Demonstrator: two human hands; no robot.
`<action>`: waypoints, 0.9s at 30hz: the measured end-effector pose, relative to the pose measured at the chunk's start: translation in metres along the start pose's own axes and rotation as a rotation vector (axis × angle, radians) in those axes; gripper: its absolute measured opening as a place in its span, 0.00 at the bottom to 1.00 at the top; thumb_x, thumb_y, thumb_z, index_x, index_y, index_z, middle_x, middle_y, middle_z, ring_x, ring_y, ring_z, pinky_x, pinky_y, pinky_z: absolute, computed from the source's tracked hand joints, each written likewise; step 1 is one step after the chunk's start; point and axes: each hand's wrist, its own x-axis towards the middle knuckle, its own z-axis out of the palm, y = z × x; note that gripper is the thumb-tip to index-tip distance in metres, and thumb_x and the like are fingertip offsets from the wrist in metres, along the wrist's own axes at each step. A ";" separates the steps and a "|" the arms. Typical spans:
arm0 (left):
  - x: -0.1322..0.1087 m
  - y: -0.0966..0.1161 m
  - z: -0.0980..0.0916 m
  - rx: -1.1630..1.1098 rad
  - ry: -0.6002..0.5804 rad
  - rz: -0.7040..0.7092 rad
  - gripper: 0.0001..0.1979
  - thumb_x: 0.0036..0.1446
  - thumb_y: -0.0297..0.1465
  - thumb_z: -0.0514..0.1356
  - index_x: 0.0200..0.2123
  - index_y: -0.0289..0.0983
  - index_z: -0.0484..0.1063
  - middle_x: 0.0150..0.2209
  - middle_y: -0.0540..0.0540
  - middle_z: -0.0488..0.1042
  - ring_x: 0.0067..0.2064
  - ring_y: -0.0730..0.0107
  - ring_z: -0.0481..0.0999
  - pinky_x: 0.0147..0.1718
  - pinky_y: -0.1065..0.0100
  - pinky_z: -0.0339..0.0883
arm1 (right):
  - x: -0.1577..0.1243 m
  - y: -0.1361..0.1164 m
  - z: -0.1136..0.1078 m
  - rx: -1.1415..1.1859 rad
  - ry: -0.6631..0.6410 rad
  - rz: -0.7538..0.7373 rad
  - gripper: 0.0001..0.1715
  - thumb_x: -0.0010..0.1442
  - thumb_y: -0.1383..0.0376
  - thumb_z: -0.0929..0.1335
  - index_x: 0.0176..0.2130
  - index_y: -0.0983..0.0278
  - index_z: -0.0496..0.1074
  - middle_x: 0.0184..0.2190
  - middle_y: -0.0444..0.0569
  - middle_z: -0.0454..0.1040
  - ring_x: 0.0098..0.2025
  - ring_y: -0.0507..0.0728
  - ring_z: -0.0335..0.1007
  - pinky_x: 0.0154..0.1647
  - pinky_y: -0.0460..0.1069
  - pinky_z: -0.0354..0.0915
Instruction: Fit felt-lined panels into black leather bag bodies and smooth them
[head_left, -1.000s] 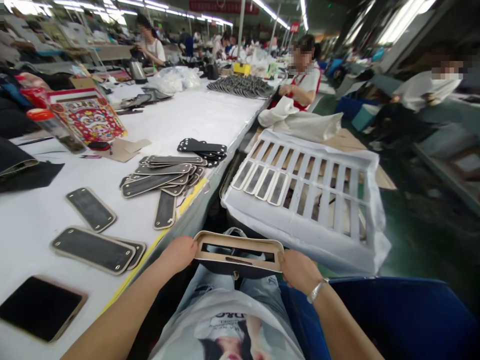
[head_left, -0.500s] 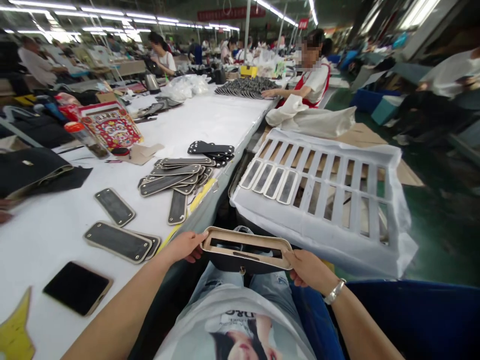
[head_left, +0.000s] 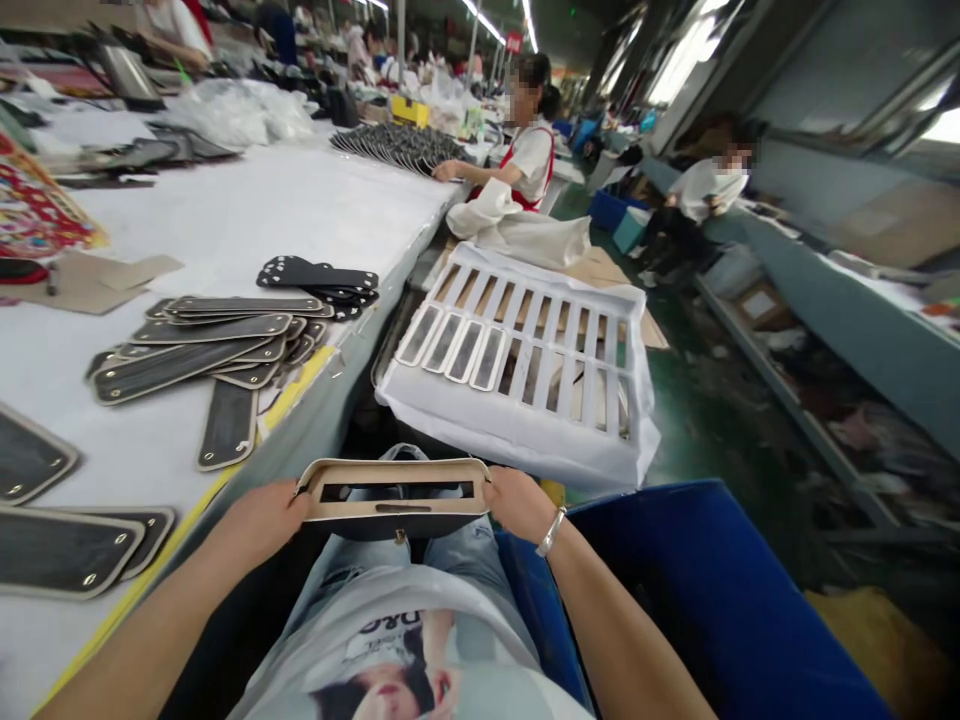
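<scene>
Over my lap I hold a long, narrow bag body (head_left: 397, 473), with beige lining facing up, a dark outer side and a slot through its base. A small metal clasp hangs at its near side. My left hand (head_left: 274, 517) is closed around its left end, and my right hand (head_left: 520, 503) grips the right end. To the left on the white table (head_left: 247, 215) lies a pile of dark oblong panels (head_left: 187, 350) with pale edges and metal eyelets. Some black straps (head_left: 319, 280) are stacked behind it.
A white slotted tray (head_left: 517, 430) stands ahead, with several dark panels in its left slots. A blue bin (head_left: 675, 530) sits at my right. Farther off, a co-worker (head_left: 529, 150) in a red apron touches a row of dark pieces (head_left: 397, 148).
My view has turned to the right, so the table and tray appear farther left. My hands still hold the bag body, now more level; the phone is out of sight.
</scene>
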 end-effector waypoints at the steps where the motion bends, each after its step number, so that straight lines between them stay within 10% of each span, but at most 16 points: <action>1: 0.001 -0.001 0.000 0.001 -0.007 0.002 0.16 0.56 0.36 0.43 0.26 0.36 0.67 0.26 0.42 0.75 0.30 0.60 0.75 0.27 0.67 0.59 | 0.000 -0.001 -0.001 -0.003 0.008 0.012 0.14 0.59 0.69 0.58 0.35 0.70 0.71 0.33 0.57 0.75 0.35 0.57 0.70 0.35 0.48 0.60; 11: -0.007 0.006 -0.016 0.085 -0.037 0.010 0.21 0.58 0.39 0.44 0.30 0.34 0.72 0.29 0.40 0.76 0.34 0.59 0.75 0.30 0.67 0.62 | 0.006 -0.009 -0.014 0.137 -0.160 0.081 0.16 0.60 0.65 0.59 0.35 0.69 0.72 0.21 0.51 0.73 0.22 0.53 0.68 0.27 0.45 0.60; 17: -0.030 0.003 -0.003 0.059 0.540 0.335 0.33 0.53 0.51 0.53 0.55 0.35 0.62 0.52 0.38 0.69 0.53 0.54 0.67 0.52 0.59 0.58 | 0.009 0.022 -0.023 0.701 -0.084 0.255 0.25 0.59 0.48 0.61 0.25 0.65 0.67 0.14 0.42 0.66 0.13 0.48 0.61 0.15 0.42 0.56; 21: -0.028 0.023 0.033 0.157 0.521 0.745 0.24 0.50 0.42 0.60 0.52 0.44 0.67 0.51 0.44 0.71 0.51 0.56 0.70 0.50 0.59 0.63 | 0.049 0.053 -0.032 0.908 0.060 0.361 0.20 0.62 0.55 0.62 0.28 0.67 0.66 0.21 0.44 0.69 0.18 0.48 0.65 0.19 0.43 0.63; 27: -0.007 0.061 0.052 0.249 0.451 0.700 0.17 0.48 0.22 0.54 0.39 0.44 0.75 0.40 0.47 0.77 0.42 0.58 0.75 0.38 0.61 0.69 | 0.151 0.078 -0.031 1.077 0.188 0.453 0.16 0.62 0.59 0.64 0.46 0.67 0.67 0.41 0.49 0.71 0.37 0.53 0.70 0.36 0.51 0.69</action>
